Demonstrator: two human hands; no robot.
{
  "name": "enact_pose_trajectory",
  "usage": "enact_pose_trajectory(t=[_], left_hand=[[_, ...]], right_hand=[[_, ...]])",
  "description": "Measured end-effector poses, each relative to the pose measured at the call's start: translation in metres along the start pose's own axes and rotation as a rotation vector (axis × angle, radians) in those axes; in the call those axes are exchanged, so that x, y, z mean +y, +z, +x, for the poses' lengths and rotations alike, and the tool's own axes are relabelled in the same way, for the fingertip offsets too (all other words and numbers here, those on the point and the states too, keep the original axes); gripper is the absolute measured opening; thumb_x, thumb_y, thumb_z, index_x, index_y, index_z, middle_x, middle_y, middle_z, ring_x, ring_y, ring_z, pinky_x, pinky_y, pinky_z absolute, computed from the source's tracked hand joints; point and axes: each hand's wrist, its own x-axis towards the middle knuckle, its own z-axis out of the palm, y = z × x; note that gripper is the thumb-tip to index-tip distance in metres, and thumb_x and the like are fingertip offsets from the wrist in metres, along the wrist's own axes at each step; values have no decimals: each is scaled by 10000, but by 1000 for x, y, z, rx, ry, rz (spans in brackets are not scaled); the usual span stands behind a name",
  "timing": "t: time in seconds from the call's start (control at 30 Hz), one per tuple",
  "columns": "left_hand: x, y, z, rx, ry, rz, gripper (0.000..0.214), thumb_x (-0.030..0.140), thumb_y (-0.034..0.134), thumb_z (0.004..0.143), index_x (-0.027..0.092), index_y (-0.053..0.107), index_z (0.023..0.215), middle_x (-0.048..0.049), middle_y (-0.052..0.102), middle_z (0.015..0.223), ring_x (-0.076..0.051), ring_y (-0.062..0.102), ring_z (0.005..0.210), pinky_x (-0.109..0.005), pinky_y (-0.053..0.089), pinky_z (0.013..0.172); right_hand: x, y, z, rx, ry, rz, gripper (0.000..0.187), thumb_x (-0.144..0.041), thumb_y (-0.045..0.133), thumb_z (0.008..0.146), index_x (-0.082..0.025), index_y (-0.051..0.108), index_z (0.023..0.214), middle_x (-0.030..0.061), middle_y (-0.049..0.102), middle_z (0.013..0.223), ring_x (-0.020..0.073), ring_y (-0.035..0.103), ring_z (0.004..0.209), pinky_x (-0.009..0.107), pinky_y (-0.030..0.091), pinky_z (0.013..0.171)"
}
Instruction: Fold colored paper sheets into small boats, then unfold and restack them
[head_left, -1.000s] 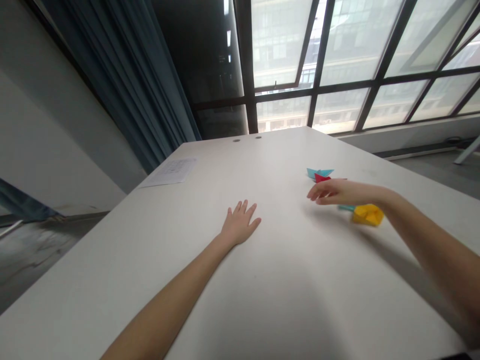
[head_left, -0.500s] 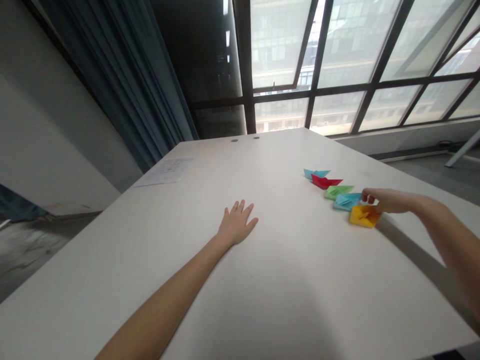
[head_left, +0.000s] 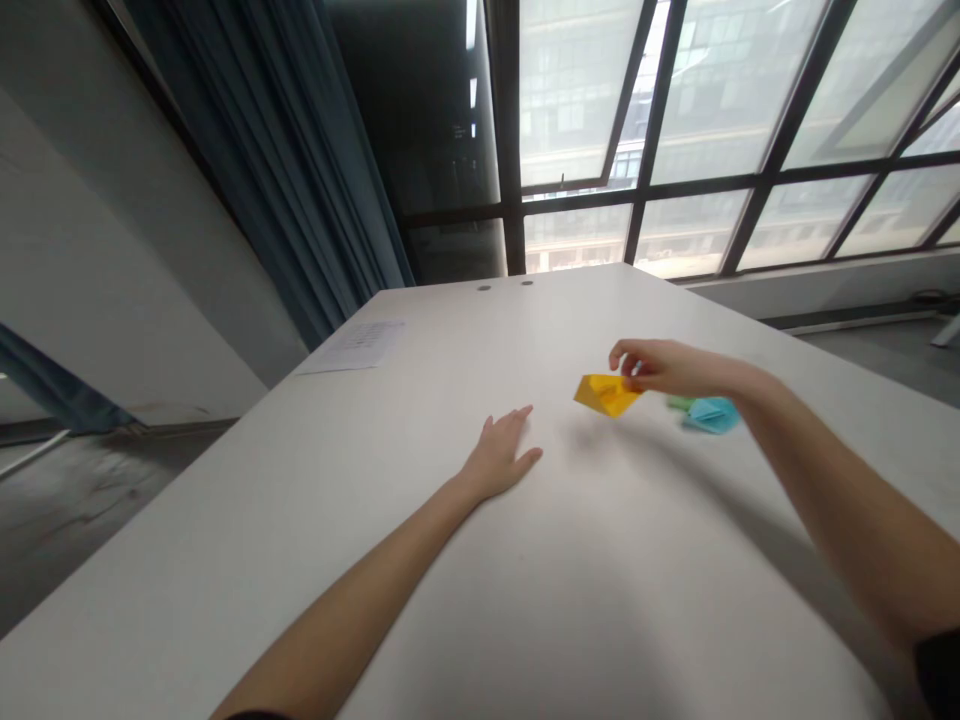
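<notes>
Pinched in my right hand [head_left: 651,366] is a yellow origami paper boat [head_left: 606,394], lifted above the table with its shadow below. My left hand [head_left: 501,456] holds nothing; its thumb stands apart from the other fingers, low over or on the tabletop, to the left of the yellow boat. Behind my right wrist lies a blue paper boat [head_left: 711,415], partly covered by the forearm. A sliver of a green paper boat [head_left: 679,402] shows beside it. My right hand and arm hide whatever lies farther back in that row.
The long white table [head_left: 450,560] stretches toward the windows [head_left: 577,235]. A printed sheet of paper [head_left: 356,346] lies near its far left edge. Two round dark spots mark the far end. A blue curtain [head_left: 285,170] hangs at the left beyond the table.
My right hand has picked the yellow paper boat up from the near end of the row and carried it left. My left hand's fingers have drawn closer together. The view has shifted slightly.
</notes>
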Motion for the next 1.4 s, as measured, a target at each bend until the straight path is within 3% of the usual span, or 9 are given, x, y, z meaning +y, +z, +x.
enact_pose_trajectory(t=[0.13,0.2,0.3,0.5,0.7,0.93,1.13,1.27,1.4], left_hand=[[9,3,0,96,16,-625,754,464,529,775,189,134,1356,-185,373,1327,-240,457,1146,-417,347,948],[12,6,3,134,-26,-883,628,495,492,791,189,254,1284,-172,437,1252,-223,531,1034,-373,410,854],[13,10,7,177,-117,-1080,560,536,510,762,187,357,1173,-117,515,1118,-195,567,928,-294,441,726],[11,17,8,237,-208,-1093,492,556,453,787,203,420,1128,-66,548,1008,-163,561,864,-269,454,673],[12,21,7,210,-203,-1144,513,579,388,804,196,399,1144,-64,577,946,-147,596,733,-256,429,600],[12,21,9,168,-194,-1200,402,461,469,776,153,428,1032,-34,588,786,-129,561,577,-268,409,575],[19,12,4,92,-154,-1109,296,308,465,787,172,426,1047,-24,559,827,-123,535,630,-287,433,634],[21,7,4,199,-146,-1122,300,328,490,794,175,473,1052,-35,554,902,-143,532,772,-287,422,725],[20,6,8,258,-201,-1302,318,409,524,768,172,513,979,-30,558,895,-142,534,800,-269,417,740]], right_hand=[[-37,52,27,-2,-59,212,196,-118,502,707,-198,559,876,24,645,928,112,617,632,227,494,574],[-46,73,31,12,-86,240,191,-115,499,705,-198,585,854,14,657,921,117,621,648,225,497,593],[-53,92,30,54,-72,156,208,-135,525,692,-193,628,864,25,668,890,129,624,658,234,488,633],[-55,102,25,115,-210,90,219,-305,547,736,-193,673,876,50,651,893,146,607,696,248,462,671],[-54,104,24,118,-230,113,230,-251,464,763,-210,683,818,8,683,806,141,594,658,240,432,619],[-59,102,21,147,-228,152,275,-206,436,748,-209,679,876,-1,691,789,140,595,654,240,430,632],[-60,103,23,188,-170,96,227,-285,448,773,-202,659,777,16,670,713,147,584,627,251,418,615],[-60,98,23,207,-175,114,240,-395,532,734,-189,566,617,6,613,628,133,531,585,239,377,551],[-62,90,22,147,-160,280,353,-499,587,671,-177,492,561,-31,523,553,101,456,535,222,334,509]])
